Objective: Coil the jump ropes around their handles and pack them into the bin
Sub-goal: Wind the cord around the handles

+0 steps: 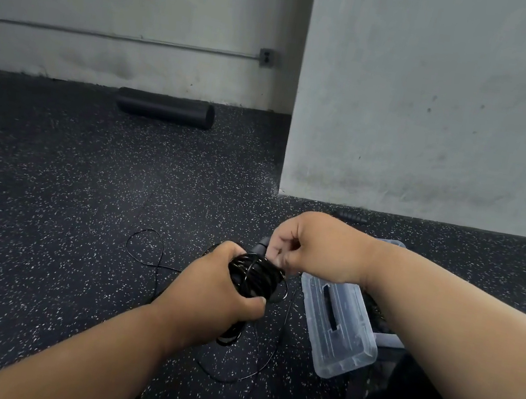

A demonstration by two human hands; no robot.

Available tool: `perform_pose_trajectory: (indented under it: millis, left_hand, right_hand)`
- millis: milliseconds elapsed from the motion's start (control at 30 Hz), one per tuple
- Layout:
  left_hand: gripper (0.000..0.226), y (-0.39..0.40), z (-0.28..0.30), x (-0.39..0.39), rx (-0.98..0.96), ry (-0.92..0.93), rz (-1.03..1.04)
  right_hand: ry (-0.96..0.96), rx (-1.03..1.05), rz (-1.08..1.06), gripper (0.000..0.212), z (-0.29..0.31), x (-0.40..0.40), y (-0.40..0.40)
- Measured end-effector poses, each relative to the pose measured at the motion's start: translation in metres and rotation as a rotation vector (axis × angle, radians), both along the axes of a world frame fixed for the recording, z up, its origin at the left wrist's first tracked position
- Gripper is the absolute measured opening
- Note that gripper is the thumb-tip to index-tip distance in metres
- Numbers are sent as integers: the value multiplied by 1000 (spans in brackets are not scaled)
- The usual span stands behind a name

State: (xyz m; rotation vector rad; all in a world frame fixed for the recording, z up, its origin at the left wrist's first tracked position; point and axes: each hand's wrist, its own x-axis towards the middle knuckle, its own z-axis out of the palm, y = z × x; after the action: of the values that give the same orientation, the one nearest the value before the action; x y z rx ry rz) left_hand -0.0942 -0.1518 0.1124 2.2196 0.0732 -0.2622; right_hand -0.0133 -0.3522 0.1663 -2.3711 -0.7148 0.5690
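Head view: left hand [214, 289] grip holds the coiled jump rope [255, 276] bundle above the floor [66, 204]. Right hand [313, 244] grip pinches the rope near the handle [260, 246]. Clear bin [338, 326] lies just right, on the floor.

Left hand [217, 290] wraps around the coiled jump rope [255, 276] bundled on its handles, while the right hand [312, 246] pinches the rope just above the coil. Loose black cord [145, 250] loops across the speckled floor [49, 201]. A clear plastic bin [341, 339] sits beside the right forearm; a foam roller [165, 108] lies by the far wall.
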Motion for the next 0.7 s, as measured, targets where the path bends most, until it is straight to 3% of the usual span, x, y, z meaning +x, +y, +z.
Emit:
perform_pose_trajectory:
  millis: [100,267,433,533,600,700]
  left_hand:
    - [46,-2,-1,-2,36,-2,-25]
    - [46,-7,0,-1,18,3,-24]
    - [48,-8,4,5,-40,-4,35]
    - [45,-8,5,11,-72,-5,44]
    - [44,-7,6,13,-145,20,42]
    - [36,-9,6,13,-389,151,58]
  right_hand:
    - [72,6,-16,16,-7,-1,-1]
    - [-38,4,-71,19,-12,0,-1]
    - [-524,-96,-80,7,-6,-1,4]
    - [-840,-133,23,23,-9,0,6]
    - [-802,-96,-17,20,-6,3,4]
    - [-586,56,-245,4,-3,6,-3]
